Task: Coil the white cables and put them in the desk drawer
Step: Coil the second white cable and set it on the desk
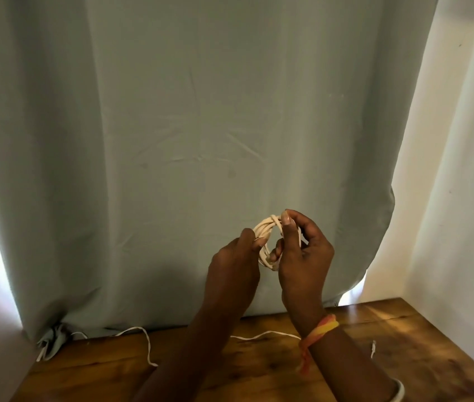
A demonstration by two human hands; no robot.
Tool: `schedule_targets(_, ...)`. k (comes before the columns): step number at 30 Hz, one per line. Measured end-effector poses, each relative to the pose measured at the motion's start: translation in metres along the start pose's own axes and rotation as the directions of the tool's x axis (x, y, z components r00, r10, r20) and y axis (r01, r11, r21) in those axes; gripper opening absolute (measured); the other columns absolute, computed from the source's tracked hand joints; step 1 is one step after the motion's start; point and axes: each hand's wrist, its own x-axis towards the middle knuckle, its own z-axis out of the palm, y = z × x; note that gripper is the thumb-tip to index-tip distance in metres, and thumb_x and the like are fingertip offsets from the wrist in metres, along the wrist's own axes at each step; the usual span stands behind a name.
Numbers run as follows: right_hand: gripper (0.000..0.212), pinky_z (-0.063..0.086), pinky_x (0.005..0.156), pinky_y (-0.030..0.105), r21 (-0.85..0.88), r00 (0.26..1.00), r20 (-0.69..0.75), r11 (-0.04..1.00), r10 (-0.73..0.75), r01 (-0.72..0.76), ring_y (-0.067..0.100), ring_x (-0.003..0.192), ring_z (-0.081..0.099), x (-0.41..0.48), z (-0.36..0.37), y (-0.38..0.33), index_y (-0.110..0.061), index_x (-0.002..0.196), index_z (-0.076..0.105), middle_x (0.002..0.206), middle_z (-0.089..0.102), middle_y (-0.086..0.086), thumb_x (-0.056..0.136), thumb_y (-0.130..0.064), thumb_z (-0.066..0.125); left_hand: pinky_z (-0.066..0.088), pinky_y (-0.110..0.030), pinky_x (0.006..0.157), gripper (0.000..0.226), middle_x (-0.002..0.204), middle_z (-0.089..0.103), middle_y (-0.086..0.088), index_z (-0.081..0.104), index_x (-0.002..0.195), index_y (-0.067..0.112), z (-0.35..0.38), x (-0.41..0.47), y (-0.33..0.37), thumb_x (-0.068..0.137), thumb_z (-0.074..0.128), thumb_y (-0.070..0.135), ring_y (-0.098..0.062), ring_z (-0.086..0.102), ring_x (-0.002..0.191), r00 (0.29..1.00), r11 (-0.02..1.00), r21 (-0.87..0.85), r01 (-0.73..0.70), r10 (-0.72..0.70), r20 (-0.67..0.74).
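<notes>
A pale curtain (201,111) hangs behind the wooden desk (403,358). Above the desk's back edge, the left hand (234,265) curls its fingers round the left side of the coiled white cable (263,227). The right hand (302,256) pinches the coil's top between thumb and forefinger, with its lower fingers bent into the loop. Loose white cables (147,343) lie along the back edge.

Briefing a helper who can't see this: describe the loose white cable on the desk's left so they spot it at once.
Find the pale green curtain behind the wooden desk. Near its bunched hem at the left, a loose white cable lies on the wood. Unlike the held coil and the mid-desk strand, it hooks toward the front edge.
</notes>
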Motion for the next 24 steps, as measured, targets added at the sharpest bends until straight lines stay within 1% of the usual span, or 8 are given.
schedule_targets(3,0.013,0.059,0.06,0.029,0.001,0.999,-0.013,0.999,0.049,-0.049,0.022,0.078,0.07,0.004,-0.002,0.005,-0.026,0.104,0.074,0.096,0.075,0.0,0.094,-0.026,0.065,0.054,-0.029,0.051,0.037,0.076,0.068,-0.001,0.061,0.093,0.011,0.002,-0.003,-0.006,0.098,0.042,0.043,-0.016,0.062,0.059,1.0,0.975,-0.224,0.001,-0.007,-0.025)
schedule_targets(5,0.014,0.054,0.054,0.024,0.003,0.996,-0.019,0.997,0.082,-0.082,0.016,0.066,0.067,0.007,-0.002,0.007,-0.023,0.102,0.076,0.089,0.075,0.002,0.093,-0.027,0.067,0.059,-0.04,0.058,0.046,0.077,0.068,0.0,0.062,0.091,0.012,0.003,-0.008,-0.01,0.097,0.038,0.051,-0.02,0.066,0.064,0.997,0.953,-0.302,0.018,-0.038,-0.062)
schedule_targets(7,0.016,0.048,0.049,0.025,0.036,0.992,-0.004,0.992,0.125,-0.125,0.015,0.054,0.059,0.01,-0.003,0.007,-0.016,0.102,0.077,0.079,0.073,0.006,0.092,-0.025,0.068,0.059,-0.043,0.059,0.055,0.077,0.07,0.0,0.063,0.089,0.012,0.002,-0.011,-0.013,0.097,0.036,0.059,-0.022,0.067,0.065,0.997,0.948,-0.319,0.025,-0.046,-0.059)
schedule_targets(12,0.018,0.046,0.045,0.024,0.09,0.98,0.018,0.976,0.2,-0.201,0.011,0.048,0.054,0.018,-0.008,0.005,-0.009,0.098,0.077,0.068,0.067,0.008,0.09,-0.024,0.071,0.058,-0.04,0.055,0.059,0.075,0.071,0.0,0.063,0.087,0.014,-0.009,-0.015,-0.01,0.095,0.034,0.065,-0.023,0.07,0.066,0.999,0.95,-0.311,-0.011,-0.002,-0.04)
schedule_targets(17,0.015,0.044,0.042,0.023,0.126,0.98,0.097,0.975,0.173,-0.185,0.012,0.046,0.052,0.023,-0.003,-0.01,-0.009,0.093,0.077,0.064,0.066,0.008,0.089,-0.023,0.071,0.056,-0.026,0.053,0.042,0.082,0.074,0.006,0.067,0.089,0.013,-0.019,-0.019,-0.008,0.099,0.044,0.047,-0.009,0.072,0.072,0.993,0.937,-0.34,-0.08,0.045,-0.112)
schedule_targets(19,0.015,0.048,0.045,0.023,0.11,0.972,0.185,0.98,0.143,-0.165,0.013,0.047,0.054,0.023,-0.005,-0.016,-0.011,0.095,0.077,0.064,0.067,0.006,0.09,-0.023,0.07,0.06,-0.026,0.06,0.04,0.089,0.074,0.004,0.069,0.095,0.009,-0.021,-0.019,-0.013,0.099,0.045,0.041,-0.01,0.073,0.08,0.997,0.877,-0.48,0.008,-0.044,-0.064)
schedule_targets(21,0.014,0.053,0.052,0.021,0.095,0.953,0.265,0.979,0.147,-0.178,0.01,0.054,0.061,0.023,-0.008,-0.017,-0.014,0.099,0.076,0.071,0.072,-0.001,0.091,-0.021,0.068,0.061,-0.027,0.065,0.033,0.095,0.071,-0.003,0.069,0.102,0.009,-0.02,-0.018,-0.019,0.095,0.048,0.034,-0.018,0.072,0.086,0.986,0.782,-0.603,0.156,-0.158,0.05)
schedule_targets(24,0.019,0.054,0.059,0.021,0.056,0.907,0.382,0.975,0.179,-0.216,0.005,0.065,0.066,0.016,-0.01,-0.011,-0.019,0.11,0.074,0.088,0.075,-0.002,0.093,-0.023,0.065,0.057,-0.026,0.06,0.024,0.086,0.066,-0.014,0.066,0.097,0.004,-0.019,-0.019,-0.03,0.098,0.049,0.02,-0.028,0.067,0.077,0.904,0.605,-0.673,0.426,-0.303,0.301)
